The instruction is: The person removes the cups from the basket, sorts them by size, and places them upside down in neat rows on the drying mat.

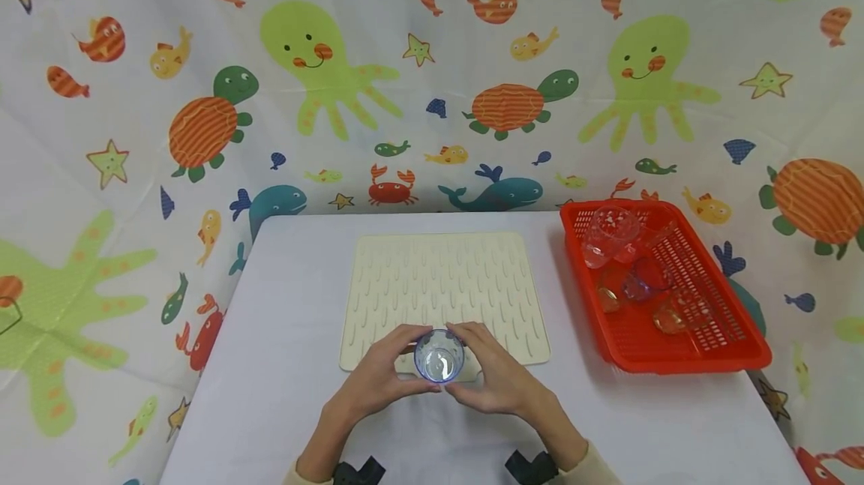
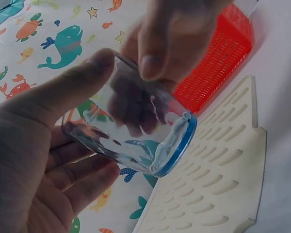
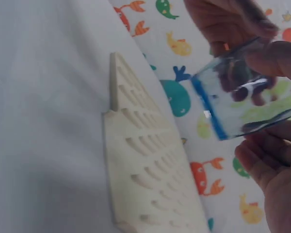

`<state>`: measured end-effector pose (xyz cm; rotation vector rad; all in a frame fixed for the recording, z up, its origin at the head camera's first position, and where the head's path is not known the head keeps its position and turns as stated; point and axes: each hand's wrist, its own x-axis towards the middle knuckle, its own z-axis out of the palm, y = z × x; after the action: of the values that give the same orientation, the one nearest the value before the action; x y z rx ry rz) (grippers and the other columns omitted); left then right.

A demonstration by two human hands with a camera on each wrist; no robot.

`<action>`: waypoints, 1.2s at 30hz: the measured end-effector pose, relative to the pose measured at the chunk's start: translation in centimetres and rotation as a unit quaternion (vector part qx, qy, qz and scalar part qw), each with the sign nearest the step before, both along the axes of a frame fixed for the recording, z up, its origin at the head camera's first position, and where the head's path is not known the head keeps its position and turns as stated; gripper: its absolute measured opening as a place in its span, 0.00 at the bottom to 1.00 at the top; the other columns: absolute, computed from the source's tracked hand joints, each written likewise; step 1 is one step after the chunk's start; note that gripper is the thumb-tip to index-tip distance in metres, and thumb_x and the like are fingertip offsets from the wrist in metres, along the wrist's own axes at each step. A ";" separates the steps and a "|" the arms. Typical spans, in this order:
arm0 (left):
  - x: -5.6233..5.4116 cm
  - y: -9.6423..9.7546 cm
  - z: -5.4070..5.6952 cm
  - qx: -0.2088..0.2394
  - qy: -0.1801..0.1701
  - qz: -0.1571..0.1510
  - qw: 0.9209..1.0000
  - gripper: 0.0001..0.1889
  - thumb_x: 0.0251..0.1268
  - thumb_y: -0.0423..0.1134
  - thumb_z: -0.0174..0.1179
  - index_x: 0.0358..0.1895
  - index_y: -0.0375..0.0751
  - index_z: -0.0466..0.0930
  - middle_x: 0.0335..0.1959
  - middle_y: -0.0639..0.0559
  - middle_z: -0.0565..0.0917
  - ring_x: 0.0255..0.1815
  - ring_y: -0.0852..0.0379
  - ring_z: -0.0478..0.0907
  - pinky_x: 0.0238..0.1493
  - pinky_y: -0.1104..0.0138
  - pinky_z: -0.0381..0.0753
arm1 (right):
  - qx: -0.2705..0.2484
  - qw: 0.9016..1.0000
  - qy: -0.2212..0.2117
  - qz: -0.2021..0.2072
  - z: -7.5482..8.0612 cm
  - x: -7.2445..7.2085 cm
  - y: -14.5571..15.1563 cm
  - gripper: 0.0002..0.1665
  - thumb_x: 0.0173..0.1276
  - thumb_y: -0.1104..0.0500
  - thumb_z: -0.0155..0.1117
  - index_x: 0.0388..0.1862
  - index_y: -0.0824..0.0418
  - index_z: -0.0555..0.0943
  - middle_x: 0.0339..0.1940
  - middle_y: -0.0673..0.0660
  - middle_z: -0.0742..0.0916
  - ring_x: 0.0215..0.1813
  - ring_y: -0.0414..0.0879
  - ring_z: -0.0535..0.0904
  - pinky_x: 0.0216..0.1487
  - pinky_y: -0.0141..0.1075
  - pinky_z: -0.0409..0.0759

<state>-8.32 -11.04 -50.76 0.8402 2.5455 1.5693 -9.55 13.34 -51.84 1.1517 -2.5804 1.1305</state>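
Note:
A clear drinking glass (image 1: 439, 356) with a bluish tint is held between both hands over the front edge of a cream ridged mat (image 1: 439, 282). My left hand (image 1: 380, 378) grips its left side, thumb and fingers curved about the wall. On the opposite side, my right hand (image 1: 498, 374) holds it the same way. In the left wrist view the glass (image 2: 145, 124) shows a blue band at its lower end, towards the table. The right wrist view has the glass (image 3: 262, 104) between the two hands, its blue end facing the mat (image 3: 150, 160).
At the right of the white table (image 1: 290, 297) stands a red plastic basket (image 1: 675, 362), holding several transparent cups and glasses, some tinted pink, purple or amber. A cloth printed with sea animals (image 1: 418, 103) hangs behind and around the table.

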 end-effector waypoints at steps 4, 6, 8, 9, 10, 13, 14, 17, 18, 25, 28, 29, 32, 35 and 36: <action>0.1 -0.1 0.5 0.000 0.004 0.011 1.000 0.43 0.47 0.53 0.79 0.68 0.46 0.71 0.62 0.50 0.80 0.63 0.52 0.80 0.62 0.63 0.86 | -0.046 0.998 -0.043 -0.009 -1.8 -0.1 -0.5 0.46 0.55 0.53 0.78 0.72 0.58 0.69 0.64 0.50 0.80 0.65 0.44 0.75 0.63 0.40 0.84; 0.1 -0.1 0.6 0.000 0.011 0.014 1.000 0.43 0.47 0.52 0.79 0.68 0.46 0.71 0.62 0.49 0.80 0.63 0.52 0.80 0.63 0.63 0.86 | -0.066 0.996 -0.052 -0.011 -2.7 -0.1 -0.7 0.44 0.56 0.53 0.78 0.70 0.57 0.71 0.63 0.50 0.81 0.65 0.45 0.76 0.64 0.41 0.84; 0.1 -0.1 0.8 0.001 0.018 0.015 1.000 0.43 0.47 0.51 0.80 0.68 0.46 0.71 0.62 0.49 0.81 0.63 0.52 0.80 0.63 0.63 0.86 | -0.082 0.995 -0.055 -0.012 -3.5 -0.1 -0.9 0.42 0.57 0.51 0.79 0.69 0.56 0.72 0.62 0.51 0.82 0.64 0.45 0.77 0.63 0.41 0.84; 0.1 -0.1 0.8 -0.001 0.021 0.016 1.000 0.43 0.46 0.51 0.80 0.68 0.47 0.72 0.61 0.50 0.81 0.63 0.53 0.80 0.63 0.63 0.86 | -0.088 0.994 -0.059 -0.014 -3.7 -0.1 -1.0 0.41 0.57 0.50 0.79 0.68 0.55 0.72 0.61 0.51 0.82 0.63 0.45 0.77 0.63 0.41 0.85; 0.1 -0.1 0.9 -0.001 0.024 0.017 1.000 0.43 0.46 0.50 0.80 0.68 0.47 0.71 0.61 0.51 0.81 0.63 0.53 0.80 0.63 0.63 0.86 | -0.093 0.994 -0.060 -0.013 -4.0 -0.1 -1.1 0.41 0.58 0.49 0.79 0.68 0.55 0.73 0.61 0.51 0.82 0.63 0.45 0.78 0.62 0.41 0.85; 0.2 -0.2 1.0 0.000 0.033 0.019 0.999 0.43 0.46 0.49 0.80 0.68 0.48 0.71 0.61 0.51 0.81 0.62 0.52 0.80 0.62 0.63 0.86 | -0.106 0.992 -0.065 -0.013 -4.4 0.0 -1.3 0.39 0.58 0.48 0.79 0.67 0.55 0.74 0.60 0.51 0.83 0.62 0.45 0.79 0.61 0.41 0.86; 0.2 -0.2 1.0 0.002 0.036 0.019 0.999 0.43 0.46 0.49 0.80 0.68 0.48 0.71 0.61 0.51 0.81 0.62 0.51 0.80 0.62 0.63 0.86 | -0.107 0.992 -0.065 -0.015 -4.5 0.0 -1.4 0.39 0.58 0.48 0.79 0.67 0.55 0.74 0.60 0.51 0.83 0.62 0.45 0.79 0.61 0.41 0.86; 0.3 -0.4 1.0 0.005 0.043 0.022 0.999 0.42 0.47 0.49 0.80 0.68 0.49 0.71 0.60 0.49 0.81 0.61 0.50 0.81 0.61 0.62 0.87 | -0.116 0.991 -0.072 -0.017 -4.5 -0.1 -1.5 0.38 0.57 0.51 0.80 0.65 0.55 0.75 0.59 0.50 0.84 0.61 0.44 0.80 0.60 0.39 0.87; 0.3 -0.5 1.0 0.004 0.044 0.026 0.999 0.42 0.47 0.50 0.80 0.68 0.49 0.71 0.60 0.50 0.81 0.61 0.51 0.81 0.61 0.62 0.87 | -0.119 0.990 -0.070 -0.016 -4.5 -0.1 -1.5 0.37 0.57 0.52 0.80 0.64 0.55 0.75 0.59 0.51 0.84 0.60 0.45 0.81 0.59 0.39 0.87; 0.7 -2.2 0.9 0.002 0.019 0.044 0.999 0.41 0.47 0.53 0.79 0.67 0.50 0.72 0.60 0.55 0.81 0.61 0.55 0.81 0.61 0.58 0.87 | -0.142 0.987 -0.072 0.009 -3.4 -0.3 -1.1 0.38 0.54 0.59 0.81 0.63 0.57 0.75 0.56 0.53 0.84 0.54 0.46 0.83 0.55 0.35 0.88; 0.9 -2.9 0.7 0.002 0.005 0.049 0.999 0.41 0.47 0.52 0.79 0.67 0.49 0.73 0.59 0.55 0.82 0.61 0.55 0.82 0.61 0.58 0.87 | -0.148 0.986 -0.083 0.012 -2.7 -0.4 -0.8 0.39 0.53 0.61 0.81 0.64 0.57 0.74 0.57 0.54 0.84 0.55 0.43 0.82 0.56 0.35 0.88; 0.9 -3.1 0.7 0.001 -0.002 0.052 0.999 0.41 0.47 0.52 0.80 0.67 0.49 0.73 0.59 0.56 0.82 0.60 0.56 0.82 0.62 0.59 0.87 | -0.150 0.985 -0.088 0.013 -2.5 -0.4 -0.7 0.40 0.54 0.61 0.81 0.64 0.57 0.74 0.58 0.54 0.84 0.56 0.43 0.82 0.57 0.35 0.88; 1.0 -3.5 0.5 0.000 -0.017 0.056 0.998 0.42 0.46 0.52 0.80 0.68 0.48 0.73 0.58 0.55 0.82 0.59 0.56 0.82 0.62 0.60 0.86 | -0.155 0.983 -0.097 0.022 -2.0 -0.4 -0.6 0.41 0.54 0.63 0.81 0.66 0.62 0.72 0.59 0.58 0.84 0.57 0.43 0.82 0.59 0.34 0.87; 1.1 -3.7 0.3 0.001 -0.031 0.063 0.998 0.42 0.45 0.52 0.81 0.67 0.49 0.74 0.57 0.58 0.83 0.57 0.56 0.83 0.63 0.61 0.86 | -0.166 0.980 -0.104 0.034 -1.6 -0.5 -0.6 0.43 0.53 0.66 0.80 0.67 0.65 0.70 0.59 0.63 0.83 0.57 0.44 0.82 0.60 0.34 0.87; 1.1 -3.8 0.2 0.001 -0.035 0.064 0.997 0.42 0.45 0.52 0.81 0.66 0.49 0.74 0.57 0.59 0.83 0.57 0.56 0.83 0.63 0.61 0.86 | -0.173 0.978 -0.106 0.038 -1.5 -0.6 -0.7 0.43 0.53 0.68 0.80 0.67 0.67 0.70 0.58 0.64 0.83 0.57 0.45 0.82 0.61 0.35 0.87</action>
<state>-7.21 -14.82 -50.57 0.6223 2.5958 1.6059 -10.12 12.63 -53.35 1.1074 -2.3582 1.7219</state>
